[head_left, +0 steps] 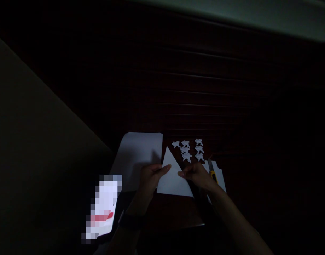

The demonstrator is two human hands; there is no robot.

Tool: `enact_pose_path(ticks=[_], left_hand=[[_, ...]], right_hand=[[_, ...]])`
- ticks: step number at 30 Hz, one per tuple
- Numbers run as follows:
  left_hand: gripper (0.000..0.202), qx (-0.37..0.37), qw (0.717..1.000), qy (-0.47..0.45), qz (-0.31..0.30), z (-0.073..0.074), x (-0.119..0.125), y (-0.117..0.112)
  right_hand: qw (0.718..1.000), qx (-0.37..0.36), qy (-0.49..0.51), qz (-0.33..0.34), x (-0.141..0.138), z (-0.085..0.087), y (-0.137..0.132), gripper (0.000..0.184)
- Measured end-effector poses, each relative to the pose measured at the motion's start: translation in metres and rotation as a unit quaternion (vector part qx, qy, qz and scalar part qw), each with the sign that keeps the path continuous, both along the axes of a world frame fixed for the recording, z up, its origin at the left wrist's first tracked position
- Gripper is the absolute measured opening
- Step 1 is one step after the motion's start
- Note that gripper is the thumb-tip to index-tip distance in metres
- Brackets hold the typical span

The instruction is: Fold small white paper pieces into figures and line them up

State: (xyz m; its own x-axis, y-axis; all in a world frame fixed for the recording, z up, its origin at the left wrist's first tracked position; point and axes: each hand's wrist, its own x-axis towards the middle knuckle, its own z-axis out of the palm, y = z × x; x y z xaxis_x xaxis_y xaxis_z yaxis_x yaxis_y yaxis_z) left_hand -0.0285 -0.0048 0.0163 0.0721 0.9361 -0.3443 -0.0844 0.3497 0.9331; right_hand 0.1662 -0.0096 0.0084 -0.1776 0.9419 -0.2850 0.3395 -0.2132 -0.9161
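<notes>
A white sheet of paper folded to a triangle is held up between my two hands, its tip pointing away from me. My left hand pinches its left edge, thumb lying on top. On the right edge, my right hand grips the paper between thumb and fingers. Beyond the triangle lie several small folded white paper figures in loose columns. To the left rests a stack of white paper, partly in shadow under my left hand.
A yellow utility knife lies on more white paper to the right, partly behind my right arm. A lit phone-like screen, blurred out, stands at lower left. The dark table ends close in front. A pale wall rises at left.
</notes>
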Motion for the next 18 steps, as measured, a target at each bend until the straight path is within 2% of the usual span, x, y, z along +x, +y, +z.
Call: enact_pose_path(ticks=[4, 8, 13, 18], left_hand=[[0.027, -0.006, 0.997, -0.057, -0.047, 0.015, -0.004, -0.004], [0.026, -0.024, 0.994, -0.035, -0.096, 0.024, -0.005, -0.008], [0.03, -0.037, 0.992, 0.016, -0.116, 0.012, -0.003, -0.006], [0.029, -0.048, 0.995, 0.05, -0.066, -0.005, -0.003, -0.002]], right_hand=[[0.999, -0.006, 0.042, -0.018, 0.003, 0.001, 0.002, 0.035], [0.999, -0.001, 0.036, 0.019, 0.006, 0.002, 0.002, 0.036], [0.995, -0.025, 0.005, 0.098, 0.004, 0.003, -0.003, 0.032], [0.992, -0.04, 0.007, 0.119, -0.001, 0.0, -0.006, 0.032]])
